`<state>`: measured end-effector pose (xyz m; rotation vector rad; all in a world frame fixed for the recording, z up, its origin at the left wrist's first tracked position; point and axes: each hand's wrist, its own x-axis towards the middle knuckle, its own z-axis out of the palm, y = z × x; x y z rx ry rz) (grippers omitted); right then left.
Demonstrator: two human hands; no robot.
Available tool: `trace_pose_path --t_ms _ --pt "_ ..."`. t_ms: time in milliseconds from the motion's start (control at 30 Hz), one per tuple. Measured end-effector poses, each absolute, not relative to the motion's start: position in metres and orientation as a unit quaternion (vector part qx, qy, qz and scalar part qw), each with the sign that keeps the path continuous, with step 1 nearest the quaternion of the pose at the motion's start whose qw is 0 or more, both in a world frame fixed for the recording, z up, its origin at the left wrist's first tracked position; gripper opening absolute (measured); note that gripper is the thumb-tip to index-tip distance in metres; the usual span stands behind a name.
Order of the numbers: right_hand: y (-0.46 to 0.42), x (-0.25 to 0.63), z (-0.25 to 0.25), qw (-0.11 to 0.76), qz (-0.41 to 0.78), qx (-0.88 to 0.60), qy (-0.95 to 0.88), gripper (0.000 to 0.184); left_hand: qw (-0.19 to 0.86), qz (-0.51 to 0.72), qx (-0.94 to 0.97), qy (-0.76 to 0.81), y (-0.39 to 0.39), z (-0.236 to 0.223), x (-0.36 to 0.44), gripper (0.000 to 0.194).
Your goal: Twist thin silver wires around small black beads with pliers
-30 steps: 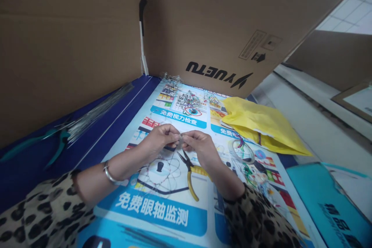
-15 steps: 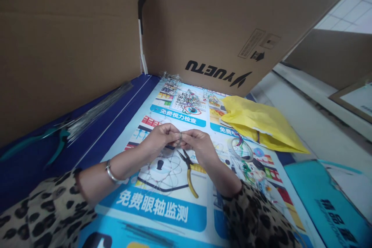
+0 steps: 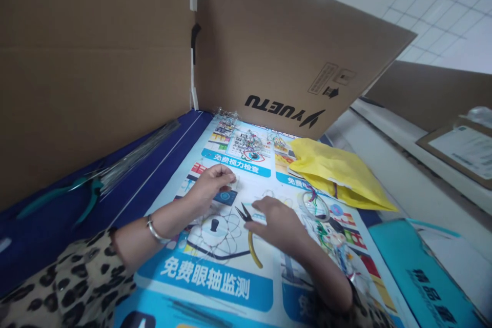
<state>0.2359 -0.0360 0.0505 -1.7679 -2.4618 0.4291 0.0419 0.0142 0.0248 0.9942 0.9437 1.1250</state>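
Observation:
My left hand (image 3: 212, 185) is over the printed mat (image 3: 265, 287), thumb and forefinger pinched on a piece of thin wire (image 3: 237, 182), whose shape is too fine to make out fully. With thumb and fingers apart, my right hand (image 3: 279, 223) is at the pliers (image 3: 251, 250), which have dark pointed jaws and yellow handles. The hand covers part of them; whether it touches them I cannot tell. A loop-shaped wire piece with small beads (image 3: 217, 238) lies on the mat below my left hand.
Cardboard walls (image 3: 269, 25) stand behind and left. Teal-handled pliers (image 3: 94, 197) and a bundle of straight wires (image 3: 138, 151) lie left. To the right are a roll of clear tape (image 3: 326, 210), a yellow bag (image 3: 338, 169) and a teal box (image 3: 403, 261). Tangled wires (image 3: 249, 141) lie farther back.
My hands have come apart. The right has let go of the small wire piece and moved down to the pliers, fingers opening; the left still pinches it. The camera view has shifted slightly.

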Motion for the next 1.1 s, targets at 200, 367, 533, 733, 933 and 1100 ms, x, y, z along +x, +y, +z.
trace_pose_path --t_ms 200,367,533,733,933,1100 --pt "-0.068 0.237 0.045 -0.024 0.077 -0.557 -0.826 0.042 0.663 0.506 0.373 0.406 0.015 0.02 0.043 0.023" --pt "-0.069 0.232 0.04 -0.032 0.024 -0.56 -0.827 0.037 0.664 0.512 0.358 0.411 0.016 0.016 0.042 0.017" --pt "-0.064 0.23 0.026 -0.041 -0.064 -0.536 -0.841 0.043 0.668 0.514 0.352 0.406 0.017 0.016 0.042 0.031" --pt "-0.053 0.233 0.014 -0.028 -0.087 -0.522 -0.848 0.032 0.669 0.507 0.358 0.408 0.018 0.015 0.044 0.016" --pt "-0.041 0.238 0.007 0.006 -0.1 -0.541 -0.835 0.019 0.636 0.519 0.394 0.413 0.017 0.015 0.044 0.018" --pt "-0.036 0.241 0.005 0.073 -0.084 -0.548 -0.829 0.02 0.607 0.537 0.408 0.421 0.015 0.02 0.046 0.026"
